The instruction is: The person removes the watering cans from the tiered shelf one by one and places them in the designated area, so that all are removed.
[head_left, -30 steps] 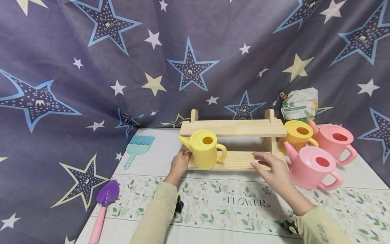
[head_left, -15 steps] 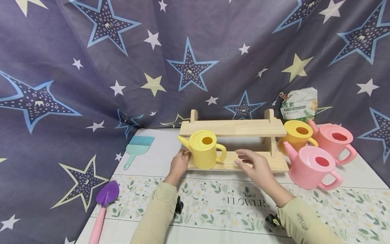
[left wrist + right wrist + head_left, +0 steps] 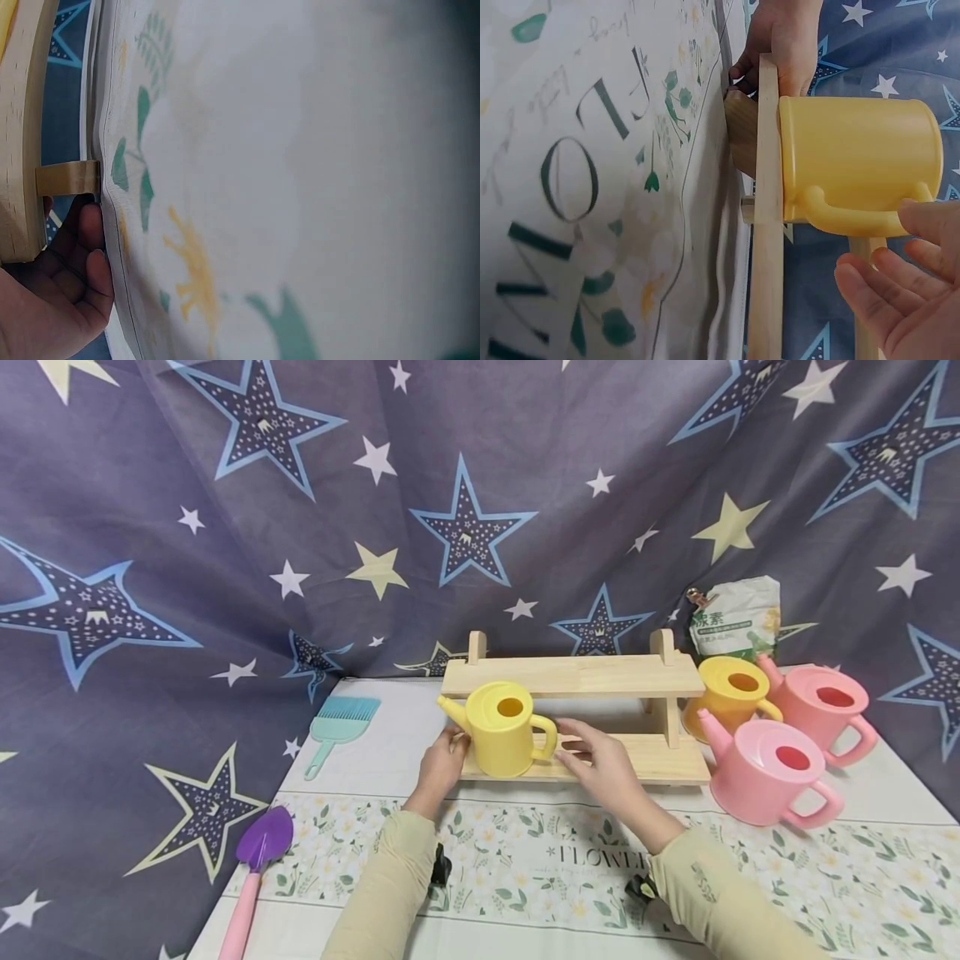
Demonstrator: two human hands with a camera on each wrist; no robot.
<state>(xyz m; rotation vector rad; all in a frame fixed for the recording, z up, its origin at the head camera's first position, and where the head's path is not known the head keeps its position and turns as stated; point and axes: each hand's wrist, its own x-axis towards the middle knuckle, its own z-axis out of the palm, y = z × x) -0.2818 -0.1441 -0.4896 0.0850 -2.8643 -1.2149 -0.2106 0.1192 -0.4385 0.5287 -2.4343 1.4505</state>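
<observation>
A yellow watering can [image 3: 501, 739] stands upright on the lower board of a two-tier wooden shelf [image 3: 630, 760], spout left and handle right. My left hand [image 3: 441, 768] grips the left end of that board. Its fingers [image 3: 91, 225] curl in under the wood in the left wrist view; the thumb is hidden there. My right hand [image 3: 603, 768] is at the can's handle. In the right wrist view, one fingertip [image 3: 911, 216] overlaps the handle [image 3: 862, 222], and I cannot tell whether it touches. The other fingers are loosely bent, holding nothing.
Right of the shelf stand an orange-yellow watering can [image 3: 723, 693], two pink ones [image 3: 768, 785], [image 3: 817, 706] and a white bag [image 3: 738, 614]. At left lie a teal brush [image 3: 341, 727] and a purple trowel [image 3: 264, 839]. A starry curtain [image 3: 300, 527] hangs behind.
My right hand has moved left along the lower board, from near its right end to the yellow can's handle. My left hand and the can have stayed in place.
</observation>
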